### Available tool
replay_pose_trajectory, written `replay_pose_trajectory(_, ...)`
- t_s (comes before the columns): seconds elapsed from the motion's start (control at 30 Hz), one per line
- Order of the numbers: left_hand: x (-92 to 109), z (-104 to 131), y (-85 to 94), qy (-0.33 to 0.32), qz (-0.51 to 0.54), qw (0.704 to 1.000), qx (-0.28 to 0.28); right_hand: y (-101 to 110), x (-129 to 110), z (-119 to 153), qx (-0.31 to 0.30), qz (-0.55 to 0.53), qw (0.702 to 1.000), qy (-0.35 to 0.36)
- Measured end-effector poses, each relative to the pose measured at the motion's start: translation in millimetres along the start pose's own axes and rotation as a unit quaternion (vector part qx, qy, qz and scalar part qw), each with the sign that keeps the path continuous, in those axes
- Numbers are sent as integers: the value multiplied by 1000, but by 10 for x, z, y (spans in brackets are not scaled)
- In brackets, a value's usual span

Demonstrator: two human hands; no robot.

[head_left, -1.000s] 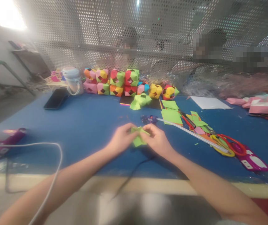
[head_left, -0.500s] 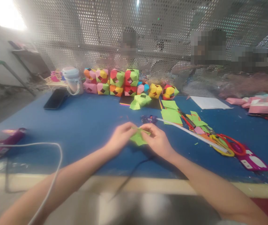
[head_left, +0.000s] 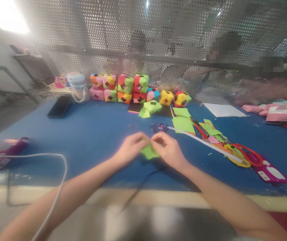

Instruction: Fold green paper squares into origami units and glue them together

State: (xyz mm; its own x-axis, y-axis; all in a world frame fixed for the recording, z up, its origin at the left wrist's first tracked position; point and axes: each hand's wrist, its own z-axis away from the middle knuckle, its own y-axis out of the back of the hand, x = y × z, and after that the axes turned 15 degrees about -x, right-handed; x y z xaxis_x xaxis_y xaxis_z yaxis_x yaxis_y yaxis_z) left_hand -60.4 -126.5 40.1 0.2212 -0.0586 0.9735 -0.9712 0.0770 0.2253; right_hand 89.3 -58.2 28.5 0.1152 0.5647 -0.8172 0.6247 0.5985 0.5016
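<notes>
I have a blue tabletop [head_left: 90, 127] before a perforated screen [head_left: 103, 33], with a bright light [head_left: 5, 15] far left. At the tabletop's near middle, I see the left hand [head_left: 130, 146] and right hand [head_left: 168, 149] both pinching a green paper [head_left: 149, 152] between thumb and fingers; its free part points near, though I can't make out a long axis. Since a second ago, the fingertips have drawn closer together.

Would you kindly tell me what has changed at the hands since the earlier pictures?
The left hand and right hand have drawn slightly closer together at the fingertips, and the visible part of the green paper between them sits a little lower in view. Neither hand has let go. The folded paper balls and phone stayed put.
</notes>
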Motion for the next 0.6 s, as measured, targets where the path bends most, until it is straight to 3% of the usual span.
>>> replay_pose_trajectory(0.17,19,18,-28,-8,-48,999,-10,-25,-9,5,30,14,999,14)
replay_pose_trajectory(0.33,14,20,-25,-2,-74,997,0,-33,7,30,14,82,996,38)
replay_pose_trajectory(0.6,-10,17,11,-11,-131,990,54,-8,64,26,-16,24,999,26)
